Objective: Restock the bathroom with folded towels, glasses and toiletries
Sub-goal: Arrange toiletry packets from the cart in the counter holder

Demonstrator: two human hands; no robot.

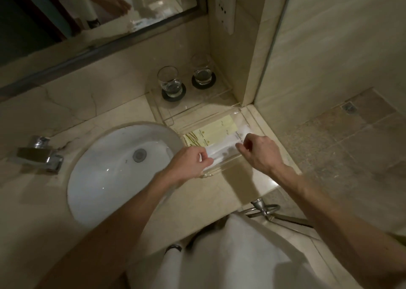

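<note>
A clear acrylic tray (238, 109) lies on the beige counter right of the sink. In it lie two pale yellow toiletry packets (211, 133) and a white packet (224, 149) nearest me. My left hand (190, 162) pinches the white packet's left end. My right hand (261, 151) pinches its right end between thumb and fingers. Behind the tray, two glasses (168, 81) (202, 72) stand upright on dark round coasters on a second clear tray (217, 97). A white towel (230, 255) hangs below my arms at the counter's front.
A white oval sink (98, 179) with a chrome faucet (41, 154) lies to the left. A mirror (92, 14) runs along the back wall. A chrome towel ring (263, 209) is at the counter's front right. Tiled floor (340, 146) lies to the right.
</note>
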